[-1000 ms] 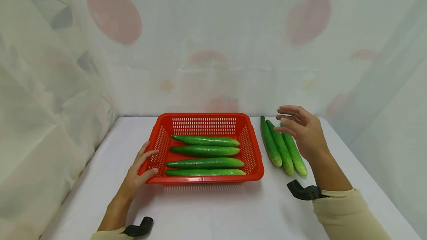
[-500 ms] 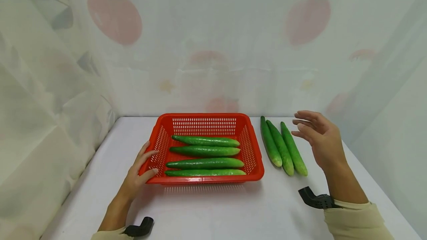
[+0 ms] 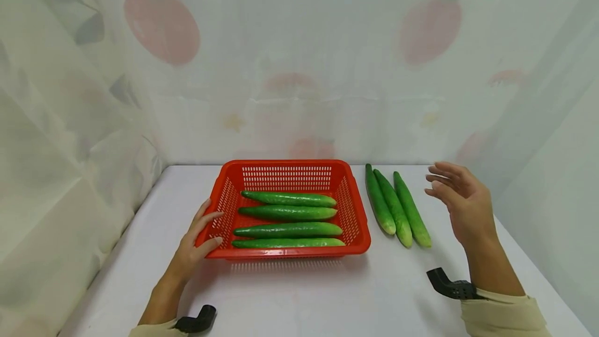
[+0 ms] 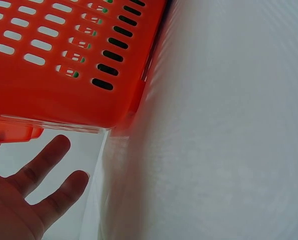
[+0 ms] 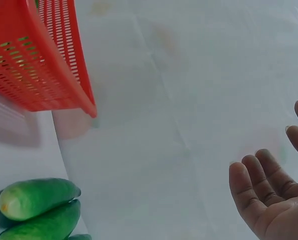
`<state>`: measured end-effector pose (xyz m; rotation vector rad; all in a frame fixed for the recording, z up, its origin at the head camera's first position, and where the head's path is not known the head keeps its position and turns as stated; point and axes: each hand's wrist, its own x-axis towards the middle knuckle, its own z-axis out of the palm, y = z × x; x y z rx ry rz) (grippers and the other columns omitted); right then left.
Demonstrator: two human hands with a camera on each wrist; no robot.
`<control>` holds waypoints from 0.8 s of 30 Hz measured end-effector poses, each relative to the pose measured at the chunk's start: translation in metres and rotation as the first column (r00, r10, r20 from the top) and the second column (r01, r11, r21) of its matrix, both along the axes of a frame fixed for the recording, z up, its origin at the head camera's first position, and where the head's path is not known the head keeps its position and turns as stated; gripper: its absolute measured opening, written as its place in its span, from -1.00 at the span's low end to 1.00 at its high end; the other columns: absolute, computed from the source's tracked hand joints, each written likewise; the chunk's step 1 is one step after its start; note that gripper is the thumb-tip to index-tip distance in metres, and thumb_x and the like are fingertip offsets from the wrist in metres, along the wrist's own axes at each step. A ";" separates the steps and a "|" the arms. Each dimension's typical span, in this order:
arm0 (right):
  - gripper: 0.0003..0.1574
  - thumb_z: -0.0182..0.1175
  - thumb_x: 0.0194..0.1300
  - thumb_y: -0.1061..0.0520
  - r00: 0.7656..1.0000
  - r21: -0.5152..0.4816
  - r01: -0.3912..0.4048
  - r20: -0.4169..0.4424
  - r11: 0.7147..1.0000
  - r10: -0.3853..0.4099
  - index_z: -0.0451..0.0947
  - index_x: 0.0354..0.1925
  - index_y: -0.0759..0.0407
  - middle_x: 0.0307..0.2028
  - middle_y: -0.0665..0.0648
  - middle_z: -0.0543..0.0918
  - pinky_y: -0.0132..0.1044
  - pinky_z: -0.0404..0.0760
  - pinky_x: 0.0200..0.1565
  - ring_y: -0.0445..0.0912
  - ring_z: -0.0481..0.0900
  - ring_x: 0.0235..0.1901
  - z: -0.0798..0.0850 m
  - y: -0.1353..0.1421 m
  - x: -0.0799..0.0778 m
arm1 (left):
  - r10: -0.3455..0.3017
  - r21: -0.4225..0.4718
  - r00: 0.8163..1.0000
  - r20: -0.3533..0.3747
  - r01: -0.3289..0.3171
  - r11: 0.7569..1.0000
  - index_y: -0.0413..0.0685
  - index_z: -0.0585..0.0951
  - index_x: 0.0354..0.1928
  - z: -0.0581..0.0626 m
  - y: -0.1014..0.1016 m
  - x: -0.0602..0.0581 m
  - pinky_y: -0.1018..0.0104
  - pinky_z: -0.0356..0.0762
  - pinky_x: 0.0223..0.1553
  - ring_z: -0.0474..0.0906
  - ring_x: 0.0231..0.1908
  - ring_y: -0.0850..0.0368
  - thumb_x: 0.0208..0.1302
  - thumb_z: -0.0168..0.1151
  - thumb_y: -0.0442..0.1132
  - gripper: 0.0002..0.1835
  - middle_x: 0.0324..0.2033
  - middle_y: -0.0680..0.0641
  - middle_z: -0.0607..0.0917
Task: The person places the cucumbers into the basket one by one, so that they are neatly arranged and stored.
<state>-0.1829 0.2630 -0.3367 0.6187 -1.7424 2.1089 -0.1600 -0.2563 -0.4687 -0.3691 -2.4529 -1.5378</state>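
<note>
In the head view a red plastic basket [image 3: 290,251] holds several green cucumbers [image 3: 287,230] lying crosswise. My left hand [image 3: 191,246] rests at the basket's left side, with the thumb and a finger lying over its rim. In the left wrist view, two straight, spread fingers [image 4: 68,192] show below the basket's perforated wall [image 4: 53,90]. My right hand [image 3: 465,204] hovers over the right part of the table, fingers loosely bent and holding nothing. Three more cucumbers [image 3: 395,207] lie side by side between it and the basket; the right wrist view shows their pale ends [image 5: 23,202].
The white table [image 3: 299,295] ends at a hanging pale sheet with fruit prints [image 3: 299,66]. A creased sheet [image 3: 70,144] hangs along the left, and another pale sheet [image 3: 552,181] on the right. Black wrist mounts [image 3: 451,287] sit at the cuffs.
My right hand has moved to the right and a little toward me, away from the loose cucumbers, uncovering the rightmost one. The left hand, basket and cucumbers have stayed in place.
</note>
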 end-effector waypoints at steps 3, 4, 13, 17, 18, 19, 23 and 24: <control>-0.54 0.01 0.29 0.55 1.000 -0.004 0.011 -0.003 1.000 -0.011 0.33 0.17 0.56 0.00 0.25 0.55 -0.29 0.55 -0.08 0.04 0.52 0.00 -0.006 0.005 0.001 | 0.004 -0.005 1.000 0.000 -0.004 1.000 -0.09 0.44 0.27 0.000 0.001 0.000 0.49 0.21 0.05 0.00 0.36 -0.11 0.20 0.13 -0.30 -0.47 0.48 0.04 -0.03; -0.54 0.01 0.29 0.55 1.000 -0.005 0.015 -0.004 1.000 -0.015 0.34 0.17 0.55 0.00 0.26 0.54 -0.29 0.55 -0.08 0.04 0.52 0.01 -0.008 0.006 0.001 | 0.003 -0.006 1.000 0.000 -0.003 1.000 -0.09 0.43 0.27 0.001 0.001 0.000 0.49 0.22 0.05 0.00 0.36 -0.12 0.20 0.14 -0.30 -0.47 0.48 0.04 -0.03; -0.51 0.04 0.32 0.51 0.995 0.041 0.096 0.002 0.995 -0.096 0.33 0.21 0.49 0.06 0.31 0.49 -0.35 0.52 -0.05 0.04 0.48 0.04 -0.022 0.014 0.003 | -0.012 0.017 1.000 -0.011 0.012 1.000 -0.17 0.43 0.26 0.001 0.000 0.001 0.52 0.17 0.06 -0.01 0.36 -0.12 0.21 0.13 -0.33 -0.48 0.48 0.01 -0.03; -0.52 0.05 0.33 0.48 0.990 0.054 0.137 0.011 0.989 -0.138 0.36 0.21 0.44 0.06 0.30 0.49 -0.37 0.51 -0.05 0.04 0.48 0.04 -0.029 0.018 0.004 | -0.017 0.017 1.000 -0.018 0.018 1.000 -0.17 0.43 0.26 0.000 0.000 0.000 0.52 0.18 0.06 -0.02 0.36 -0.12 0.22 0.13 -0.32 -0.48 0.48 0.00 -0.03; -0.52 0.05 0.33 0.48 0.990 0.046 0.138 0.016 0.989 -0.139 0.37 0.21 0.43 0.06 0.31 0.49 -0.36 0.52 -0.05 0.04 0.48 0.04 -0.031 0.019 0.004 | -0.019 0.018 1.000 -0.019 0.019 1.000 -0.17 0.43 0.26 0.000 0.000 0.000 0.52 0.18 0.06 -0.02 0.36 -0.12 0.22 0.13 -0.32 -0.48 0.48 0.00 -0.03; -0.53 0.05 0.33 0.48 0.990 0.043 0.141 0.021 0.989 -0.142 0.37 0.21 0.43 0.06 0.31 0.50 -0.36 0.52 -0.06 0.03 0.48 0.04 -0.034 0.020 0.003 | -0.020 0.020 1.000 -0.019 0.021 1.000 -0.17 0.42 0.26 0.000 0.000 0.000 0.52 0.19 0.06 -0.02 0.36 -0.12 0.22 0.13 -0.31 -0.48 0.48 0.00 -0.03; -0.53 0.05 0.33 0.47 0.985 0.033 0.160 0.065 0.987 -0.162 0.37 0.20 0.42 0.04 0.23 0.53 -0.36 0.52 -0.06 -0.03 0.50 0.04 -0.043 0.023 0.002 | -0.023 0.022 1.000 -0.020 0.023 1.000 -0.15 0.42 0.26 0.000 0.000 0.000 0.51 0.21 0.06 -0.02 0.36 -0.13 0.22 0.13 -0.31 -0.48 0.48 0.00 -0.04; -0.53 0.06 0.33 0.46 0.982 0.038 0.170 0.080 0.985 -0.173 0.38 0.21 0.41 0.04 0.23 0.53 -0.36 0.52 -0.06 -0.04 0.50 0.04 -0.046 0.024 0.002 | -0.022 0.023 1.000 -0.019 0.023 0.999 -0.15 0.42 0.26 0.000 0.000 0.000 0.52 0.20 0.06 -0.02 0.36 -0.13 0.22 0.13 -0.31 -0.48 0.48 0.00 -0.04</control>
